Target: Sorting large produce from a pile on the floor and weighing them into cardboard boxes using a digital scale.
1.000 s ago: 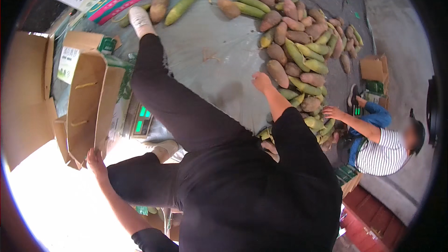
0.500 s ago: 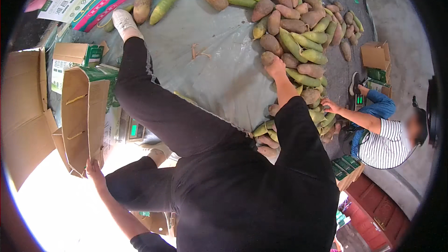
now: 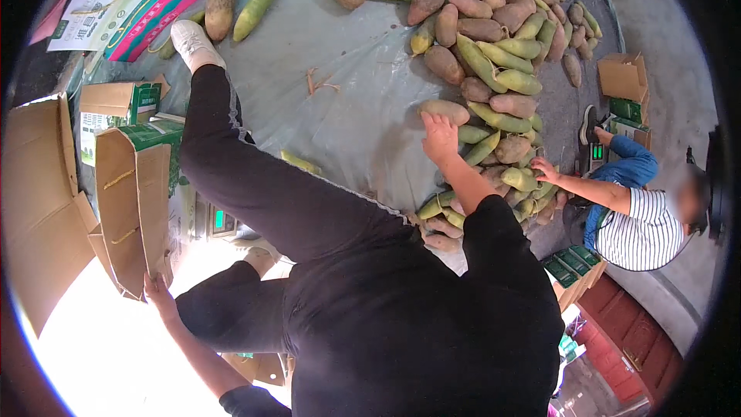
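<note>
My right hand point(image 3: 441, 139) has its fingers closed over a brownish-pink sweet potato point(image 3: 449, 112) at the left edge of a heap of vegetables. Around it lie long green radishes point(image 3: 502, 122) and more brown, soil-dusted sweet potatoes point(image 3: 444, 66). Far to the left, my left hand point(image 3: 158, 293) pinches the lower edge of a tall cardboard gift box point(image 3: 153, 201) with yellow cord handles. That box stands open beside my bent leg, its brown inner side showing.
A small scale point(image 3: 221, 220) with a lit green display stands beside the gift box. Printed boxes point(image 3: 123, 8) lie at the far left. At the right a co-worker in a striped shirt point(image 3: 629, 228) reaches a hand point(image 3: 544, 170) into the heap. Grey plastic sheeting point(image 3: 332, 123) covers the floor.
My right hand has drawn the sweet potato slightly nearer, out from the heap's edge. My left hand stays on the gift box. The whole view has shifted a little.
</note>
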A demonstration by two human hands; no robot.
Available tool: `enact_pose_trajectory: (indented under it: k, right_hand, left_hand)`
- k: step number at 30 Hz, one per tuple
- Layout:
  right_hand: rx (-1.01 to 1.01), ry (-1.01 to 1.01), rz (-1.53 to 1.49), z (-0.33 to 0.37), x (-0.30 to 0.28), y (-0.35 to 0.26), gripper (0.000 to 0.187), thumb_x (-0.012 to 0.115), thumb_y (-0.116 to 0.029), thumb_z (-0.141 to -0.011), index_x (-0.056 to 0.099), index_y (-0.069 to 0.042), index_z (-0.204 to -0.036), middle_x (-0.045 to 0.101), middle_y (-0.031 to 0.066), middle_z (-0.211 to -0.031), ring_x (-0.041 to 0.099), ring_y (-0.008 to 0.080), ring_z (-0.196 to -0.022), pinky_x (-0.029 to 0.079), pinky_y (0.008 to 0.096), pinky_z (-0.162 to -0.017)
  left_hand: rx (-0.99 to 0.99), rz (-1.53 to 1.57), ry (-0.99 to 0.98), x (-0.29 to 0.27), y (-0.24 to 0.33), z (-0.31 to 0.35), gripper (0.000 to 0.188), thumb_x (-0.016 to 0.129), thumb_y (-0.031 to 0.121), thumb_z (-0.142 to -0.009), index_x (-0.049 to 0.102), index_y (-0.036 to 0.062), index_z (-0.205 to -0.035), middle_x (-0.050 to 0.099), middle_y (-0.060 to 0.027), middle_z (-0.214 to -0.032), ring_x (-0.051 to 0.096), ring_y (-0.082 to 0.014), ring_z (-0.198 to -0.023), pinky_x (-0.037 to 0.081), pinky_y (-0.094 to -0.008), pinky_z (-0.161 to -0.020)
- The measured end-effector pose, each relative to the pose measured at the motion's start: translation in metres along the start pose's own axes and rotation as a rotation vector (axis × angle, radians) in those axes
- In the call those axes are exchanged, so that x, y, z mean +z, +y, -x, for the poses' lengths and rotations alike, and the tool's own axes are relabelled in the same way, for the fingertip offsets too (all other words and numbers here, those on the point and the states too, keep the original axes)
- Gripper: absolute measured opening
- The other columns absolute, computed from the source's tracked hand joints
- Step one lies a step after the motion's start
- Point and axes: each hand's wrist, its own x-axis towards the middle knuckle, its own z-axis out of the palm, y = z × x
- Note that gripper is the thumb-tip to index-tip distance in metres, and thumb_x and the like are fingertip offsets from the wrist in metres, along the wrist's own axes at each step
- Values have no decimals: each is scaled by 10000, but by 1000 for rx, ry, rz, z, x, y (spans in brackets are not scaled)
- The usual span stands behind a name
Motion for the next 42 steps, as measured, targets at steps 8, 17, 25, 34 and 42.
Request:
enact_pose_trajectory:
  k: [8,17,25,34,42]
  right_hand:
    - [-132,106,379,-34,14,17,472,544,-106,-776,450,-159,-1236,476,38,-1220,418,229,-1168,353,490,-912]
    - [-431,48,687,-36,53,32,255,504,-207,-819,573,-160,-1060,552,27,-1077,452,241,-1089,330,496,-872]
    - [-459,-53,703,-42,37,16,244,520,-198,-820,553,-149,-1057,560,27,-1063,488,226,-1060,326,488,-883]
    - [-182,-48,314,-35,-22,-26,403,583,-224,-789,484,-173,-1177,499,36,-1170,449,241,-1125,368,474,-892]
    - [-37,204,-259,-35,-30,-48,732,783,-123,-567,441,-135,-1213,475,75,-1192,438,320,-1119,408,456,-893]
  left_hand:
    - [-42,90,39,3,7,4,404,532,148,-889,449,-90,-1205,533,-209,-1013,542,-283,-959,440,-370,-832]
    - [107,39,112,12,-12,0,351,546,126,-860,495,-25,-1174,541,-207,-898,536,-294,-798,427,-392,-699]
    - [61,41,20,7,-3,6,351,541,107,-854,486,-28,-1173,554,-189,-882,517,-276,-846,416,-376,-733]
    - [-100,-82,39,13,24,12,345,544,99,-853,491,-14,-1175,516,-191,-1190,487,-299,-1114,377,-360,-949]
    - [54,-52,181,6,58,21,307,586,103,-776,574,-20,-1057,609,-194,-994,583,-322,-931,449,-359,-807]
